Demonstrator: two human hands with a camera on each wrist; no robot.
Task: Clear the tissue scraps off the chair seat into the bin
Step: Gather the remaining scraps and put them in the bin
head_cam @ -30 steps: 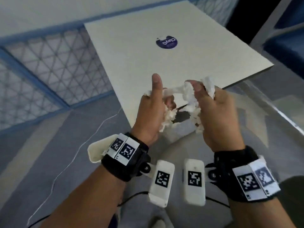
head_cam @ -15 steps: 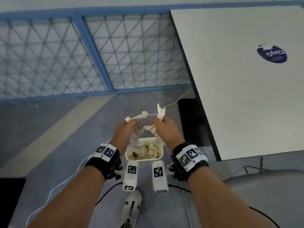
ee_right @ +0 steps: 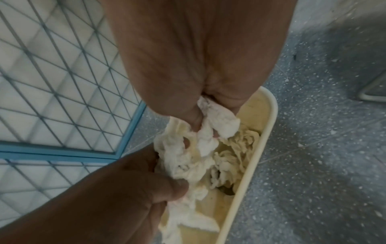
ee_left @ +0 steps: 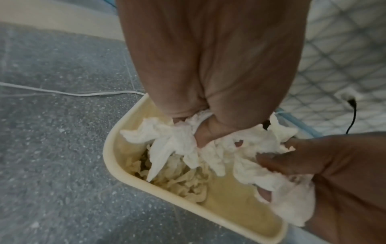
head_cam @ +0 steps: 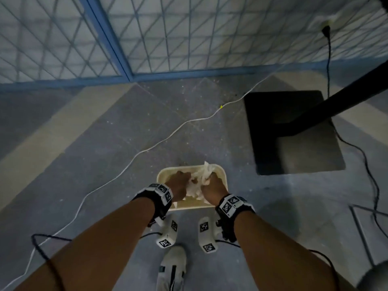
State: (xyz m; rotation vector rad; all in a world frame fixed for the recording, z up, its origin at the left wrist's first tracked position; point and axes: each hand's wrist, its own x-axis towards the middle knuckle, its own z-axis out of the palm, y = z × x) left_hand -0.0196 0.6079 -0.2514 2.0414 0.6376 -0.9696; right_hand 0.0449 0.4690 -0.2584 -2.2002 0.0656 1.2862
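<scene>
A cream plastic bin stands on the grey floor below me. Both hands are lowered into its mouth. My left hand grips a wad of white tissue scraps in curled fingers. My right hand grips the other side of the same bundle. Strands hang from both fists over older crumpled tissue lying in the bin. The chair seat is out of view.
A white cable runs across the floor left of the bin. A black base plate with a black post stands to the right, with a black cable. Blue-framed mesh fencing closes the far side. My shoe is close behind the bin.
Both hands have carried the tissue bundle away from the table side and down, from above the bin into its mouth. The view has tilted down to the floor.
</scene>
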